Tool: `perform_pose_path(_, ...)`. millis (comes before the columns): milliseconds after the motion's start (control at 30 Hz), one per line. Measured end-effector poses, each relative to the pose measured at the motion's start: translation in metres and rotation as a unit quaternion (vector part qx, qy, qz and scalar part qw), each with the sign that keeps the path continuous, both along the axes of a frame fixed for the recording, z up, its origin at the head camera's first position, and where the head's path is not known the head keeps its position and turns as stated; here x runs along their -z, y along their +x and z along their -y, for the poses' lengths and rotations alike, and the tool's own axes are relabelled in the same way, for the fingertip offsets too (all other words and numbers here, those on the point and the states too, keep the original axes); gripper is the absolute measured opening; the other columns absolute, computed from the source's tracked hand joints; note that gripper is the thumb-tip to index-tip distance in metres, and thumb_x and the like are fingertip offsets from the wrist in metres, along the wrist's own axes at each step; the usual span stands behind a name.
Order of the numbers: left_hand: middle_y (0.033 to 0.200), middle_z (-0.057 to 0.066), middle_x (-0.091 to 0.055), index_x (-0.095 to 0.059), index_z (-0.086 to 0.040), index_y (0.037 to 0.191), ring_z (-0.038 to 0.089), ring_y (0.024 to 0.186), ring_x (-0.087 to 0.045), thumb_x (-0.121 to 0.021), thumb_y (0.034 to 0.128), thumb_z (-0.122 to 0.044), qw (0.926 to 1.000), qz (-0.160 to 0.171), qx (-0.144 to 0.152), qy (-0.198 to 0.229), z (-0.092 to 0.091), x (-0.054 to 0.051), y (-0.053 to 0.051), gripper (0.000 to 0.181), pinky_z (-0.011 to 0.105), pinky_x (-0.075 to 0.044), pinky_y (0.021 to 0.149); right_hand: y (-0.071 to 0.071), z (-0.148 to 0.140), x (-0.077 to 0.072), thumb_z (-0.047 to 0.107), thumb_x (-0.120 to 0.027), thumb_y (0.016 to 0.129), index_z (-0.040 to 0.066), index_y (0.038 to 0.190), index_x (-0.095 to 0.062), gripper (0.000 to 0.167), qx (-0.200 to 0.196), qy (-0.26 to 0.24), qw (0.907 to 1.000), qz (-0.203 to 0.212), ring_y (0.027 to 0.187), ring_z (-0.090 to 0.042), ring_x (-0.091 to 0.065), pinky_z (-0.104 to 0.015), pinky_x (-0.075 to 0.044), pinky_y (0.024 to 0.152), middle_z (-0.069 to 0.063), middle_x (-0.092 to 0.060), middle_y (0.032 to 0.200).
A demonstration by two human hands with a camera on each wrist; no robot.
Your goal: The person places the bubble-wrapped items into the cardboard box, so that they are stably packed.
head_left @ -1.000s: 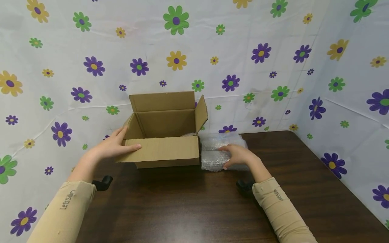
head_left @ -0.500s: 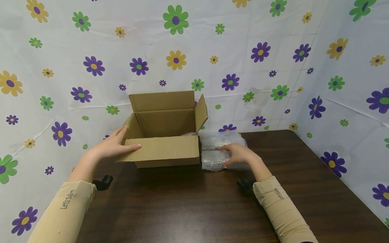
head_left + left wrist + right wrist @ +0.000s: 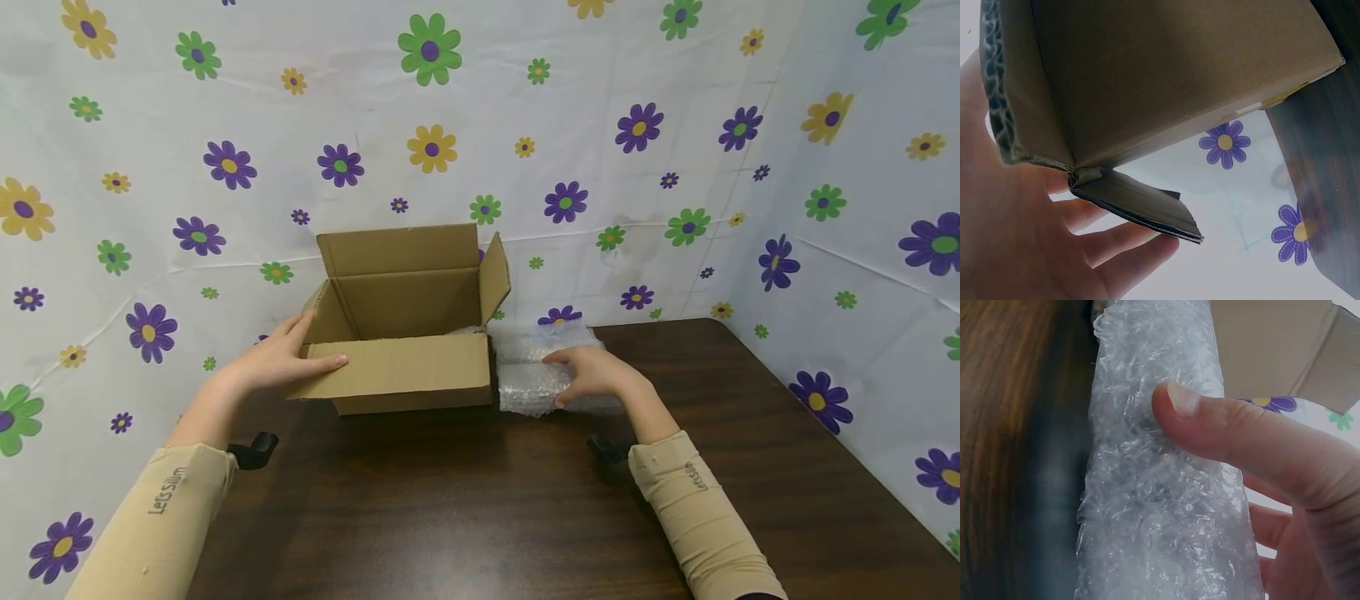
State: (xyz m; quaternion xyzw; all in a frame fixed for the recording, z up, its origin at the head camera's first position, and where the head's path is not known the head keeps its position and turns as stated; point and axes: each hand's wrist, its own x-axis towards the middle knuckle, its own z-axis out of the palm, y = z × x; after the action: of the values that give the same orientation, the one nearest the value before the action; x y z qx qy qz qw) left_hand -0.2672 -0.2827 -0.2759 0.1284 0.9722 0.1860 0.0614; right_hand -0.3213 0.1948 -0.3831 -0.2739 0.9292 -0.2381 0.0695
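Note:
An open cardboard box [image 3: 397,367] stands toward the back of the table, flaps folded outward. My left hand [image 3: 273,362] holds its left front corner, thumb over the front flap. In the left wrist view, the fingers [image 3: 1135,262] reach behind a side flap [image 3: 1141,200]. Right of the box lie bubble-wrapped packs. My right hand [image 3: 600,372] grips the nearer bubble-wrapped pack [image 3: 528,387], its thumb [image 3: 1204,425] pressing the near face while the other fingers go behind. Another bubble-wrapped pack [image 3: 547,337] lies behind it. What the wrap encloses cannot be made out.
Inside the box, a bit of clear plastic [image 3: 467,330] shows at the right; the floor is hidden. The dark wooden table [image 3: 450,500] extends in front and to the right. A flower-print cloth [image 3: 487,125] hangs close behind the box.
My right hand has shifted slightly right and away, and the nearer bubble-wrapped pack has moved a little with it. The left hand and the box hold their place.

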Motion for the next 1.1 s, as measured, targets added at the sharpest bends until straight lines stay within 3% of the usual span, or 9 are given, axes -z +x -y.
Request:
perform_pose_path(233,0.154,0.036,-0.001,0.003,0.005,0.152,0.057,0.138,-0.007,-0.056,0.0887,-0.062,1.0,0.001,-0.001,-0.003,0.005,0.001,0.0,0.11,0.072,-0.017,0.104,0.004,0.001,-0.009,0.027,-0.087,0.072,0.011,0.133,-0.06,0.068,0.006,-0.009,0.9999,0.013,0.118,-0.033,-0.056,-0.05,-0.048,0.095,-0.014,-0.059,0.132)
perform_pose_path(533,0.153,0.037,-0.003,0.001,0.006,0.152,0.057,0.137,-0.01,-0.056,0.0883,-0.063,1.0,0.001,-0.002,-0.005,0.001,-0.002,0.0,0.11,0.071,-0.018,0.104,0.007,-0.004,-0.015,0.031,-0.087,0.071,0.013,0.134,-0.059,0.071,0.009,0.002,0.9999,-0.006,0.115,-0.031,-0.057,-0.049,-0.049,0.092,-0.012,-0.06,0.129)
perform_pose_path(833,0.154,0.035,-0.002,0.001,0.006,0.152,0.055,0.139,-0.006,-0.057,0.0876,-0.063,1.0,0.006,-0.001,-0.001,-0.003,-0.004,0.0,0.111,0.071,-0.016,0.105,0.008,-0.016,-0.038,0.031,-0.085,0.073,0.011,0.136,-0.057,0.072,-0.039,0.024,0.9988,-0.02,0.113,-0.029,-0.058,-0.048,-0.05,0.09,-0.012,-0.059,0.131)
perform_pose_path(1100,0.154,0.035,-0.002,0.0,0.006,0.152,0.056,0.138,-0.008,-0.057,0.0877,-0.063,1.0,0.001,-0.002,-0.005,0.0,-0.002,-0.001,0.11,0.071,-0.017,0.104,0.008,-0.026,-0.062,0.032,-0.084,0.075,0.009,0.138,-0.054,0.074,-0.049,0.045,0.9977,-0.015,0.117,-0.034,-0.056,-0.052,-0.048,0.092,-0.016,-0.057,0.133)
